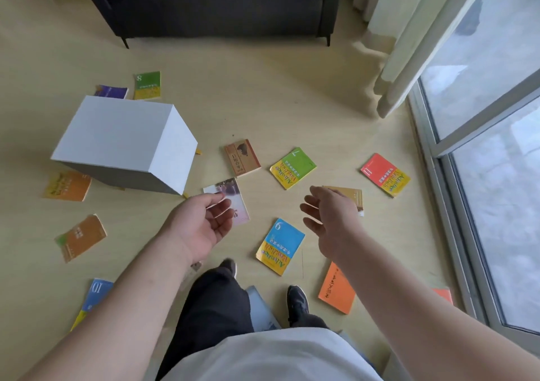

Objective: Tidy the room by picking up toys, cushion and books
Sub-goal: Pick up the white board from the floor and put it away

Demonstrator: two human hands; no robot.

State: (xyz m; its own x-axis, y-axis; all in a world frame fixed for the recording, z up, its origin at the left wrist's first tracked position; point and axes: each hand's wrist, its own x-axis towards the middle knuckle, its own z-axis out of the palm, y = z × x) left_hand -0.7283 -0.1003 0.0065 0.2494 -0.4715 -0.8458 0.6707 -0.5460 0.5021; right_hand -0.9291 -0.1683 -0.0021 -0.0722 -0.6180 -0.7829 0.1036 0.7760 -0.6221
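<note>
Both bare forearms are stretched forward with the left hand (pixel 201 222) and right hand (pixel 330 220) spread wide and empty, evidently readied for gathering the thin bright paperback books (pixel 280 246) left scattered flat across the pale wooden floor (pixel 292 94).

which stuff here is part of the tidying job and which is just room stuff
Job: blue book numbered 9, green book numbered 7, red book, brown book, orange book.

Just there: white box, dark sofa, curtain, window frame.
</note>
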